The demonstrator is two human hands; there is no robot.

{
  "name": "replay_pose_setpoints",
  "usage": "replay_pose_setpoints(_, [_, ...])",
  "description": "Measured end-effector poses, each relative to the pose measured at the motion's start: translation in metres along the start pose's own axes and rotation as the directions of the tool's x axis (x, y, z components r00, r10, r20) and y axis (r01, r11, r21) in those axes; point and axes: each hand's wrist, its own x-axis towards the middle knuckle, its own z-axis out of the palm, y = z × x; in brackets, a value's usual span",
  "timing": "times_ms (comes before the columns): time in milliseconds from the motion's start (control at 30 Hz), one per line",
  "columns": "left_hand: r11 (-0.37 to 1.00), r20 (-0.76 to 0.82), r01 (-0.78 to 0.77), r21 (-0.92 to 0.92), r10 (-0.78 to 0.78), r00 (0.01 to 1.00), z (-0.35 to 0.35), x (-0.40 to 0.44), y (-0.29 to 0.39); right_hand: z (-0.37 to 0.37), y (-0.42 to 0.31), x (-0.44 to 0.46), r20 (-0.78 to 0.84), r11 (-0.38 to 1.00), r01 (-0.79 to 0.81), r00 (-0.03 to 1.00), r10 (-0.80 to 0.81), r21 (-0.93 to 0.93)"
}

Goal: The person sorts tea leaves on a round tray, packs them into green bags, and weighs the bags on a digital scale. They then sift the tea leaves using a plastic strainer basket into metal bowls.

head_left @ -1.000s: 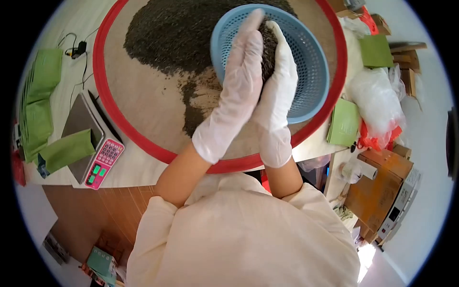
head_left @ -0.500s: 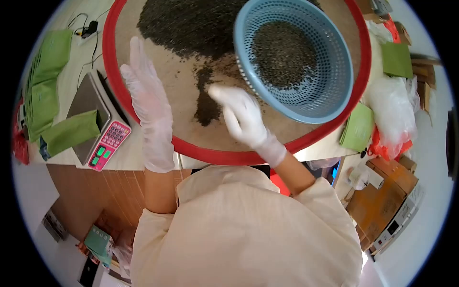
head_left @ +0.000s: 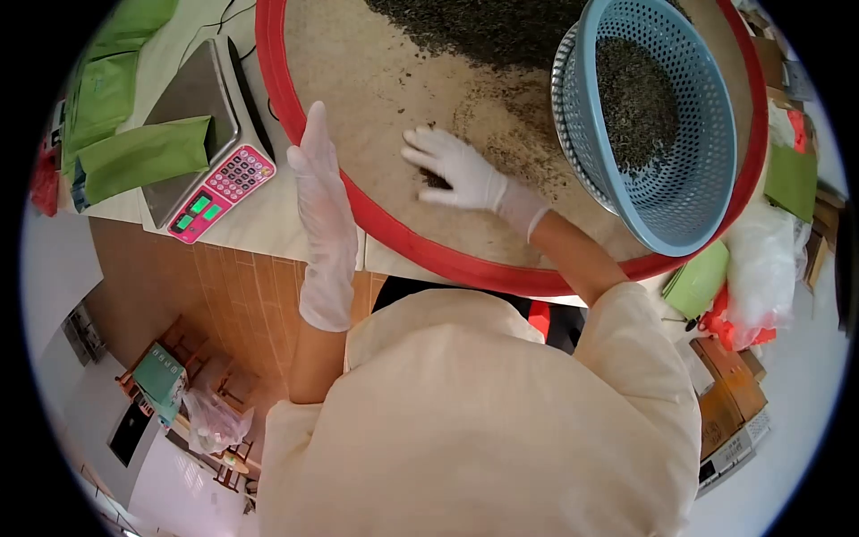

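I see a round tray [head_left: 420, 253] with a red rim on the desk [head_left: 283, 213]. Dark leaves [head_left: 501, 27] lie in a heap at the tray's far side, and more sit in a blue basket [head_left: 707, 116] at its right. The right hand [head_left: 463, 172] is palm down in the tray, fingers spread by a few leaves. The left hand [head_left: 327, 219] is flat, fingers together, by the tray's left edge. A scale [head_left: 234, 174] with a green bag [head_left: 148, 157] is left of the tray.

Green pouch [head_left: 143, 161] lying partly on scale [head_left: 190, 97], left; clear plastic bag [head_left: 759, 268], cardboard box [head_left: 721, 394], right.
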Motion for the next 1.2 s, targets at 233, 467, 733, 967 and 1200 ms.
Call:
replay_pose_setpoints(233, [0.996, 0.015, 0.066, 0.055, -0.067, 0.998, 0.009, 0.006, -0.022, 0.018, 0.011, 0.012, -0.086, 0.967, -0.081, 0.994, 0.062, -0.242])
replay_pose_setpoints(467, [0.934, -0.045, -0.056, 0.353, 0.077, 0.996, 0.016, 0.055, -0.073, -0.009, 0.022, 0.022, -0.355, 0.971, -0.199, 0.924, 0.142, -0.131])
replay_pose_setpoints(733, [0.671, 0.223, -0.4, 0.625, 0.338, 0.914, 0.043, 0.079, -0.151, 0.033, -0.002, -0.004, -0.801, 0.794, -0.544, 0.332, 0.499, 0.269])
replay_pose_setpoints(967, [0.958, 0.386, -0.195, 0.21, 0.102, 0.917, 0.041, 0.076, -0.176, 0.048, 0.008, 0.063, -0.759, 0.822, -0.326, 0.33, 0.561, 0.466])
replay_pose_setpoints(1200, [0.932, 0.23, 0.232, -0.279, -0.17, 0.958, 0.05, 0.058, -0.125, 0.025, -0.019, 0.08, -0.312, 0.272, 0.179, 0.259, 0.914, 0.946])
